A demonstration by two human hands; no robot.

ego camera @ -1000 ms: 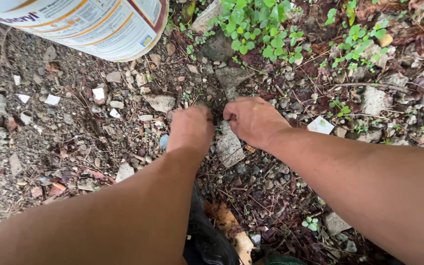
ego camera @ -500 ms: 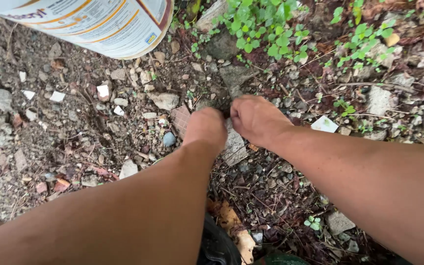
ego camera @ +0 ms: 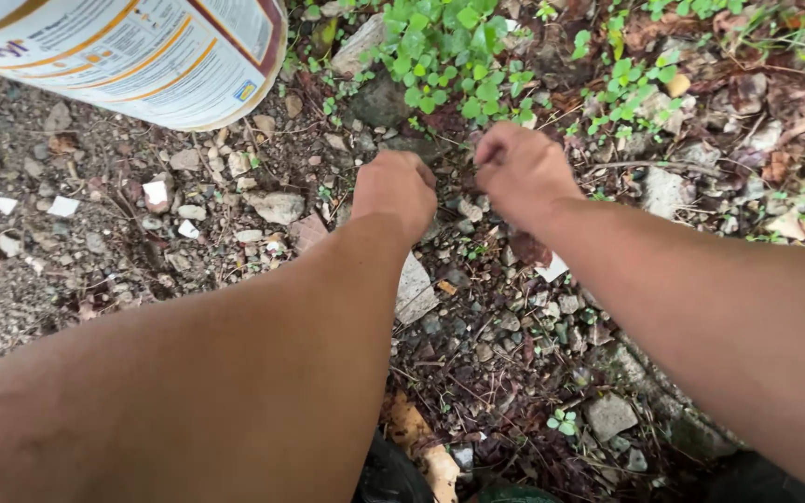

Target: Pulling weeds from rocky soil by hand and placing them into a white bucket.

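Note:
My left hand (ego camera: 395, 191) reaches down to the gravelly soil, its fingers curled under and hidden behind the back of the hand. My right hand (ego camera: 524, 172) is a hand's width to its right, also curled into a loose fist, knuckles up. Both hands sit at the near edge of a clump of small green weeds (ego camera: 449, 56), beside a dark stone (ego camera: 376, 101). What the fingers grip, if anything, is hidden. A flat grey stone (ego camera: 414, 284) lies under my left wrist.
A large white bucket (ego camera: 142, 56) with a printed label stands at the top left. Loose stones, white fragments (ego camera: 156, 191) and dry leaves (ego camera: 421, 442) cover the ground. More weeds (ego camera: 635, 84) grow at the upper right. My dark shoe (ego camera: 393, 475) shows at the bottom.
Both hands have moved forward, away from me, from the flat grey stone up to the edge of the weed clump. They are a little farther apart now.

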